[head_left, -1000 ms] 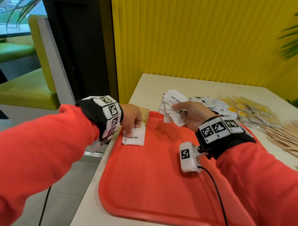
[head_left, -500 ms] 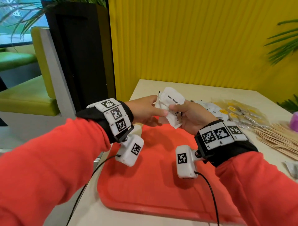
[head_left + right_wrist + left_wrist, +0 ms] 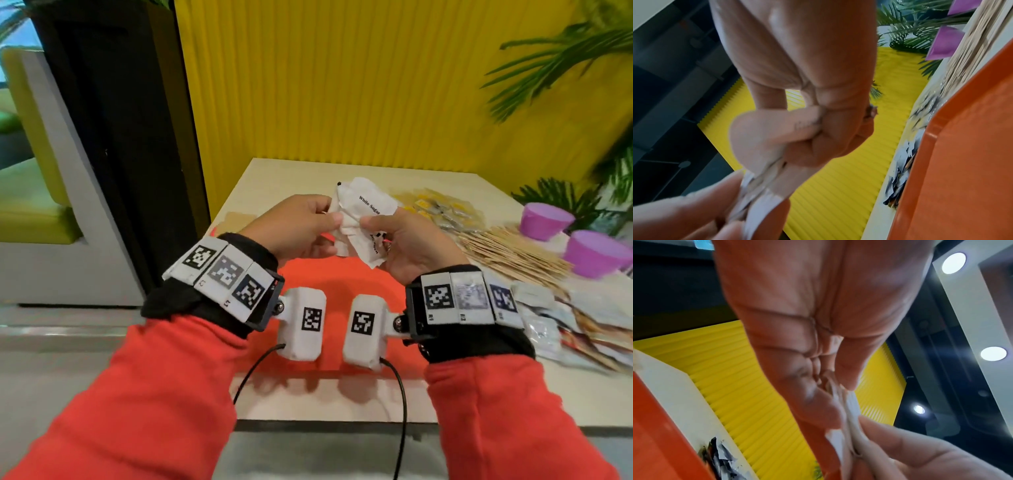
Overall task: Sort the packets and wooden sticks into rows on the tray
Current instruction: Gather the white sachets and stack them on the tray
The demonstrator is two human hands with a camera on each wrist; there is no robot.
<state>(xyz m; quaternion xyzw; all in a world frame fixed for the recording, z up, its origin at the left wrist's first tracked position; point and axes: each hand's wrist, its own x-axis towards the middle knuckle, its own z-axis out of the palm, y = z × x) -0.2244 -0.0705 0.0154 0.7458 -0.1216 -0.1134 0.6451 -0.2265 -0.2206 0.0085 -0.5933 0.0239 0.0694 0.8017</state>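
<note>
White sugar packets [image 3: 363, 214] are held as a crumpled bunch between both hands, lifted above the far part of the red tray [image 3: 342, 274]. The right hand [image 3: 407, 240] has its fingers curled around the bunch from the right, with the thumb pressing on the front packet below the words "White Sugar". The left hand [image 3: 298, 224] pinches the left edge of the bunch between thumb and fingertips. In the left wrist view the thumb and fingers of the left hand [image 3: 818, 337] close on thin white paper edges [image 3: 851, 410], and the fingers of the other hand come in from the lower right. In the right wrist view the right hand [image 3: 807, 105] wraps the packets [image 3: 760, 146], but the picture is blurred and I cannot count how many packets are in the bunch.

Most of the tray is hidden behind the wrists and the two white camera boxes, so what lies on it cannot be seen. On the desk [image 3: 274, 178] to the right of the tray lie yellow sachets in clear wrapping [image 3: 442, 209], then a heap of wooden sticks [image 3: 507, 250], and nearer to the person more white and brown packets [image 3: 565, 318], blurred and partly cut by the right sleeve. Two purple cups [image 3: 544, 221] stand upside down beyond the sticks, beside green plant leaves [image 3: 561, 198].
</note>
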